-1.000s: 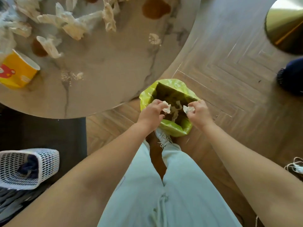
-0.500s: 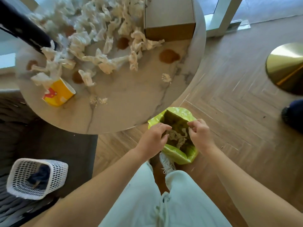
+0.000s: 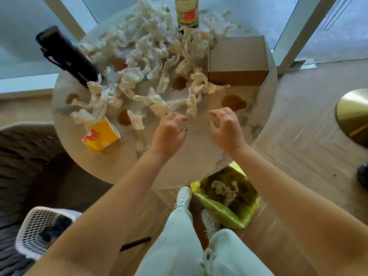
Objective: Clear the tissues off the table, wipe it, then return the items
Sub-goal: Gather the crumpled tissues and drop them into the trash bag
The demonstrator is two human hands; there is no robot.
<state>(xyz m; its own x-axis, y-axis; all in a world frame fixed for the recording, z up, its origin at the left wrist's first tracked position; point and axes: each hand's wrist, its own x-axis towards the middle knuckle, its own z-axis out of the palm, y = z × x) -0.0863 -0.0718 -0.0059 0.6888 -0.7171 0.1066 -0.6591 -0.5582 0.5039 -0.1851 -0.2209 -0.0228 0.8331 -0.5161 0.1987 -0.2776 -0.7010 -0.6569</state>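
No words or numbers could be read anywhere. The bottle [image 3: 186, 11] at the far edge of the worktop [image 3: 191, 160] carried a label with a red and orange panel, but its print was too blurred to make out. The yellow paper cup [image 3: 101, 134], lying on its side near the left edge, bore a red and white cartoon-like picture with no legible lettering. The cardboard box [image 3: 238, 60] showed plain brown faces. The black cylinder [image 3: 67, 56] had no marking that could be read.
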